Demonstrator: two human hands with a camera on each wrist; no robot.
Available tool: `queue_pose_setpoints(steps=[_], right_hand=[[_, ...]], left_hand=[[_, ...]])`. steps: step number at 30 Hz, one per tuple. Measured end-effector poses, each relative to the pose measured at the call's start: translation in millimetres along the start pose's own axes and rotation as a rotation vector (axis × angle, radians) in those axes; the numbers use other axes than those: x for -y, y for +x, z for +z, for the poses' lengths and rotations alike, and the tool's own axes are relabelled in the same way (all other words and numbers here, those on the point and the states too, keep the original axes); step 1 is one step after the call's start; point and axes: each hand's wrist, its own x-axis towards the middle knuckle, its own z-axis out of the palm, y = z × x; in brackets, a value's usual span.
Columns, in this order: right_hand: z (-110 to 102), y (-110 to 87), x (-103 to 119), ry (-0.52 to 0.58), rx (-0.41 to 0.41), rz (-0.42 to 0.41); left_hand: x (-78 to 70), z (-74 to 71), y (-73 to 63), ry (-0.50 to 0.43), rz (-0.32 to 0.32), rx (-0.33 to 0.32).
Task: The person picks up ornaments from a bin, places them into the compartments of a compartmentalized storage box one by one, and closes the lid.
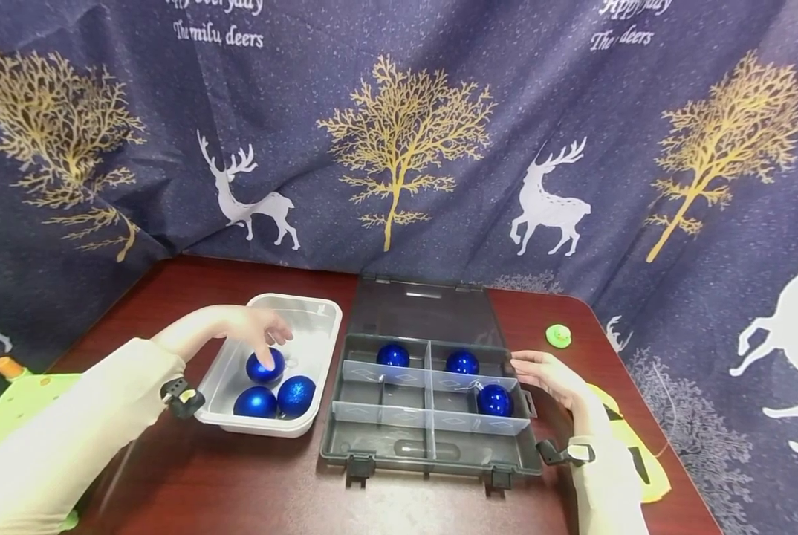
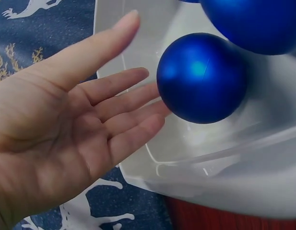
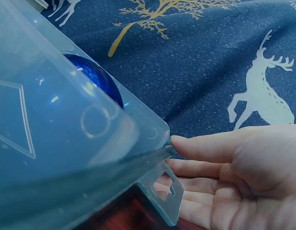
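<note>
My left hand (image 1: 260,330) reaches over a white plastic tub (image 1: 332,327), its fingers relaxed and spread around a matte blue Christmas bauble (image 2: 201,77). In the left wrist view the fingertips are right at the bauble's side, with the thumb apart from it. Another matte blue bauble (image 1: 255,402) and a glittery one (image 1: 296,395) lie in the tub. My right hand (image 1: 551,377) holds the far right corner of a grey compartment box (image 1: 407,447), thumb on the rim and fingers against the outside. Three shiny blue baubles (image 1: 393,355) sit in the box's compartments.
The box's lid (image 1: 426,316) lies folded back toward the deer-print cloth (image 1: 305,89). A green rubber duck (image 1: 558,336) is at the back right. Something yellow and black (image 1: 646,464) lies under the right forearm, and a light green object (image 1: 27,401) is at far left.
</note>
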Motion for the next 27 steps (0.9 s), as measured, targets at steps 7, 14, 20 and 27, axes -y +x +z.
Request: queue_pose_setpoints(steps=[7, 14, 20, 27], right_hand=[[1.4, -0.7, -0.3, -0.017, 0.000, 0.010], [2.0, -1.9, 3.4, -0.030, -0.005, 0.023], [1.0, -2.7, 3.9, -0.027, -0.003, 0.025], [-0.4, -1.5, 3.3, -0.034, -0.004, 0.017]], left_hand=[[3.5, 2.4, 2.4, 0.118, -0.007, 0.037], [8.4, 2.6, 5.7, 0.225, 0.015, 0.077], [6.4, 4.1, 6.5, 0.218, -0.008, 0.046], [3.1, 5.6, 3.1, 0.209, -0.036, -0.005]])
